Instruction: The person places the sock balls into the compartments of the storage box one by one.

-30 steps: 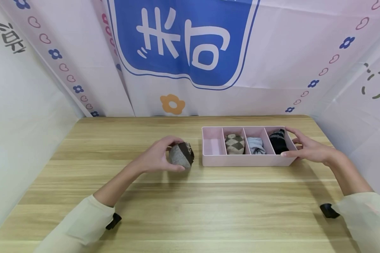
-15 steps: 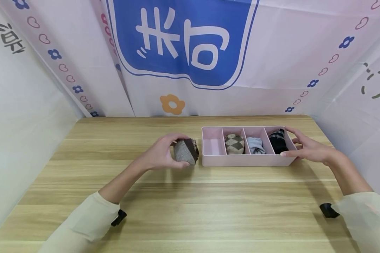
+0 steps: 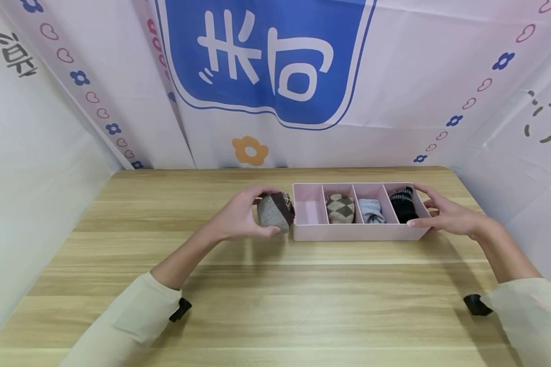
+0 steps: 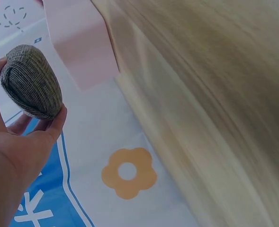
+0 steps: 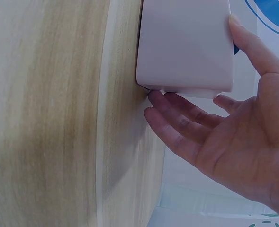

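My left hand (image 3: 241, 216) holds a rolled-up grey sock (image 3: 273, 213) with a dark brown patterned band, thumb in front and fingers behind. In the left wrist view the sock (image 4: 31, 82) hangs above the table, its ribbed grey side showing. It is right at the left end of a pink divided box (image 3: 349, 233), level with its rim. Across the box's right end, my right hand (image 3: 454, 216) grips with the thumb at the front rim and the index finger at the back corner. In the right wrist view, the other fingertips (image 5: 153, 97) meet the end wall low down.
Of the box's compartments, the leftmost is bare inside. Beside it lie a brown argyle sock (image 3: 341, 209), a light grey sock (image 3: 371, 211) and a black sock (image 3: 403, 205). The wooden table (image 3: 294, 300) ends at a printed curtain (image 3: 385, 137) behind the box.
My left hand has carried the grey sock right and slightly away from me, up to the box's left end. The right hand and the box have stayed put.
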Demonstrator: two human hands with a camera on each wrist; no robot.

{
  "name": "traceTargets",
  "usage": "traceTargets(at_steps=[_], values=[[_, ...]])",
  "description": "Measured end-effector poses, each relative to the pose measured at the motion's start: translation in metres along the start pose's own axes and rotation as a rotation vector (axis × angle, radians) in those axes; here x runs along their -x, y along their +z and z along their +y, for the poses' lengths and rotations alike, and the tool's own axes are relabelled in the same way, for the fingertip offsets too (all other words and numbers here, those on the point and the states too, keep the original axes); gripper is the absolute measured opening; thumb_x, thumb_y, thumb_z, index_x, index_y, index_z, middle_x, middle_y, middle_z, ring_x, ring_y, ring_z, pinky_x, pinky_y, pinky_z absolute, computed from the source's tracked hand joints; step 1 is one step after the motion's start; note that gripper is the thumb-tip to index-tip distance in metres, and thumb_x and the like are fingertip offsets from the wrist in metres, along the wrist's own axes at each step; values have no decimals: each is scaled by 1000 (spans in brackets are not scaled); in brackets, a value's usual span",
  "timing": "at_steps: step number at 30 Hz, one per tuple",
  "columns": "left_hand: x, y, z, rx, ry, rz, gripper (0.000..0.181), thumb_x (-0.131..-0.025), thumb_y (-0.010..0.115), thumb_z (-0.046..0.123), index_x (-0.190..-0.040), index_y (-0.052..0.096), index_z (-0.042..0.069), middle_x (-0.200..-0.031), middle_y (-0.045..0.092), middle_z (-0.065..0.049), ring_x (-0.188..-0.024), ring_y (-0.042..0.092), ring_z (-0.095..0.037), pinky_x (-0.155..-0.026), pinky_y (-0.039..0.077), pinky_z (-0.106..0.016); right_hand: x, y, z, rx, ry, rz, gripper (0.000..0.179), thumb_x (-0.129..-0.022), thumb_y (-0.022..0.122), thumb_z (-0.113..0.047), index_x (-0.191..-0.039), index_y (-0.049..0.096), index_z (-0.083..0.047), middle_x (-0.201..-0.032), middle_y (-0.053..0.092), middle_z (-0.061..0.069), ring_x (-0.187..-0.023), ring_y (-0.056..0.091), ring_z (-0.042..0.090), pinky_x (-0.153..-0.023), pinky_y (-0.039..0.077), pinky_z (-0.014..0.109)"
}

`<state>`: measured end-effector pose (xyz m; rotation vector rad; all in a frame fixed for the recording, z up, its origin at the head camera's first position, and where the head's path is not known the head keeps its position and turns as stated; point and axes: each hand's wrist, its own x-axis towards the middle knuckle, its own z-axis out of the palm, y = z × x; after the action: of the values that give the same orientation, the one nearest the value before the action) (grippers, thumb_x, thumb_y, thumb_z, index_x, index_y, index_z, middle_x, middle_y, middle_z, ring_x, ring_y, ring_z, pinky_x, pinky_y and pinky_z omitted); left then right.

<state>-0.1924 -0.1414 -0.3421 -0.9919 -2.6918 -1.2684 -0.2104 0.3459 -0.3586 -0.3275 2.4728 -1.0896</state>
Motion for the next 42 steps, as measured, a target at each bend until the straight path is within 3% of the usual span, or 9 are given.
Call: traceTargets(at_steps=[16,27,33,42], values=[[-36,9,13,-8,-19,-4,78,-73,90,24,-140,58,1,-130,62,-12,-116,60,-26,-104,52,-38,0,0,3,19,16,-6,103,-98,70,-26,-165,-6,-12,-149,27,46,-130,45,60,-92,53,52],[-64,16,14,-13,-21,-27,76,-73,88,25,-138,59,-1,-123,64,-13,-109,62,-26,-94,56,-35,1,0,3,4,8,-9,103,-98,70,-25,-165,-7,-11,-148,27,46,-128,47,58,-86,56,44],[-72,19,9,-41,-64,-53,73,-75,89,26,-137,60,1,-122,65,-13,-107,63,-26,-84,57,-34,0,0,4,-6,7,-8,103,-98,70,-24,-165,-7,-12,-148,29,45,-126,49,55,-84,57,42],[-82,26,7,-93,-41,-99,73,-75,88,28,-136,61,-1,-121,67,-13,-105,62,-25,-85,56,-33,-1,0,3,-2,7,-3,103,-98,70,-24,-165,-7,-12,-150,24,48,-128,47,59,-86,57,43]])
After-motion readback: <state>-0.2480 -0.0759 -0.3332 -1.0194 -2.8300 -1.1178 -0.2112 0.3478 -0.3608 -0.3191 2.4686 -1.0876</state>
